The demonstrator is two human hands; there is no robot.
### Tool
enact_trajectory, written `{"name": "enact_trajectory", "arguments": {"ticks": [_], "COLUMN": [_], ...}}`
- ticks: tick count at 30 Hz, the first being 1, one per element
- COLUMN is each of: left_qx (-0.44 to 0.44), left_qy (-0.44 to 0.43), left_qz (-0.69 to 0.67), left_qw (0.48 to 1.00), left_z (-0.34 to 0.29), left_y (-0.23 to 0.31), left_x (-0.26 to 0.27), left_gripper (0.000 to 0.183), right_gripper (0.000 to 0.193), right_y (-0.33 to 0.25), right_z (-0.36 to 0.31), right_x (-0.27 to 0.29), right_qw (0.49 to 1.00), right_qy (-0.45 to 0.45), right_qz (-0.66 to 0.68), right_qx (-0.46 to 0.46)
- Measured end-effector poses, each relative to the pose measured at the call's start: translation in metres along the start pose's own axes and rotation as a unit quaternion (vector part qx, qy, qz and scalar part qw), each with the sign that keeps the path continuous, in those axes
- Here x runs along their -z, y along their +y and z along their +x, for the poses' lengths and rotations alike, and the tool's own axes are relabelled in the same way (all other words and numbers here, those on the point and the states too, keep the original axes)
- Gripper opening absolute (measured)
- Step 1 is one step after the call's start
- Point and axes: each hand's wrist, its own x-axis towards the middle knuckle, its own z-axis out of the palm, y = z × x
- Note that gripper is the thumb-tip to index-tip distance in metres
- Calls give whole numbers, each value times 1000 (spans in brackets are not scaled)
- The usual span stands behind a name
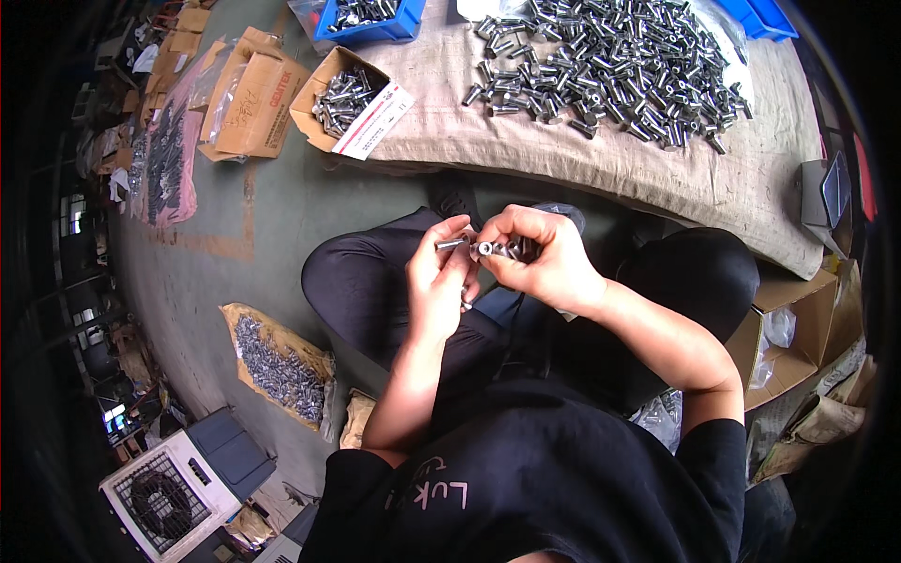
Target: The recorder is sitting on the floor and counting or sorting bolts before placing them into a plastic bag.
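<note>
My hands meet over my lap. My left hand (437,286) is closed, pinching a thin metal pin (450,244) that points left between thumb and fingers. Another bright metal end shows lower, by the curled fingers. My right hand (554,261) is closed around several short metal cylinders (511,249). One metal cylinder (485,249) at its fingertips turns a round end with a dark hole upward, right beside the left fingertips. Whether the pin touches this cylinder, I cannot tell. On the cloth-covered table ahead lies a large heap of similar metal parts (619,70).
An open carton (361,113) of metal parts and a blue bin (375,28) stand at the table's left end. Small metal pieces (282,371) lie on a sheet on the floor at left. A fan unit (169,497) stands lower left. An open cardboard box (798,324) is at right.
</note>
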Motion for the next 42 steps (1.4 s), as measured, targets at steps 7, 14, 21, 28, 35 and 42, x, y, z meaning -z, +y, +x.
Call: {"name": "enact_trajectory", "arguments": {"ticks": [7,14,21,28,35,42], "left_qx": [-214,-281,-228,280,194,-17], "left_qy": [22,16,-4,98,31,16], "left_qz": [271,371,351,-541,-397,-158], "left_qw": [938,885,908,787,896,987], "left_z": [-9,-13,-13,16,12,1], "left_y": [19,25,19,-1,-16,2], "left_x": [-8,-14,-15,16,14,1], "left_gripper": [18,22,16,29,19,21], "right_gripper": [17,22,20,12,9,14], "right_y": [27,17,10,23,22,17], "right_z": [7,4,2,7,9,7], "right_x": [16,12,9,20,19,9], "right_qw": [802,887,980,814,874,954], "right_qy": [-67,-75,-52,-10,-20,-29], "right_qz": [552,412,144,537,406,188], "right_qx": [-219,-193,-124,-220,-268,-233]}}
